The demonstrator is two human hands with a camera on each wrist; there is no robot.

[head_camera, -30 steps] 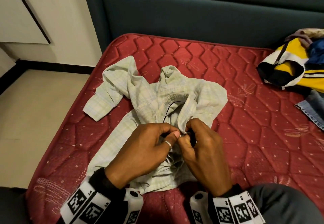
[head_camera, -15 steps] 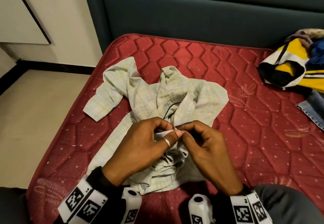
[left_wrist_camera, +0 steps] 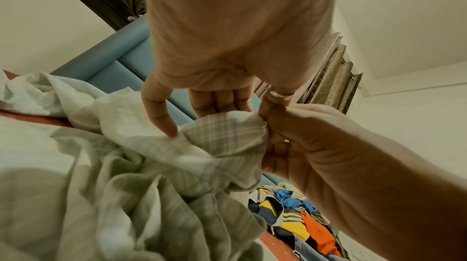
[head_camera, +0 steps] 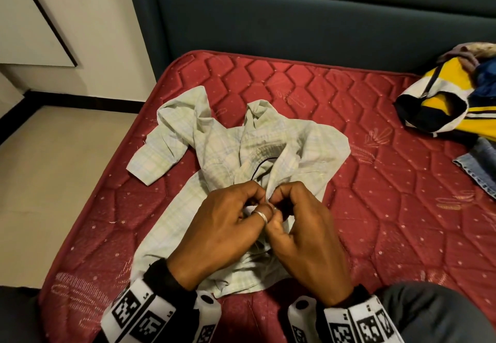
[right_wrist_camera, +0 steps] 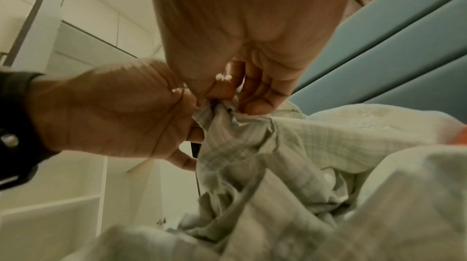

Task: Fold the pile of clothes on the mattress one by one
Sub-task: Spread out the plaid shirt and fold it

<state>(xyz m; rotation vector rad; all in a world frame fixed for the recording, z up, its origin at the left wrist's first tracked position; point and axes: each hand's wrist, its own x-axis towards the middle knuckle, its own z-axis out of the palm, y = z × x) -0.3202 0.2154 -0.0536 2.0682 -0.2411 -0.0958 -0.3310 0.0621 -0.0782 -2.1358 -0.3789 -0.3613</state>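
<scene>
A pale green checked shirt [head_camera: 303,149] lies crumpled on the red quilted mattress [head_camera: 375,222], one sleeve spread to the left. My left hand [head_camera: 228,224], a ring on one finger, and my right hand [head_camera: 300,224] meet over the shirt's middle. Both pinch a bunched edge of the fabric [left_wrist_camera: 227,133] between fingers and thumb, fingertips almost touching. In the right wrist view the same gathered cloth [right_wrist_camera: 227,125] hangs from both hands. What lies under the pinched fabric is hidden by the hands.
A pile of clothes [head_camera: 456,101] in yellow, black, white and blue sits at the mattress's far right, with denim [head_camera: 480,165] beside it. A dark padded headboard [head_camera: 295,15] runs along the back. The mattress's left edge drops to a beige floor [head_camera: 53,168].
My hands have stayed over the shirt's middle, working the pinched edge; the right hand's fingers shifted slightly up and closer to the left. The shirt has barely moved.
</scene>
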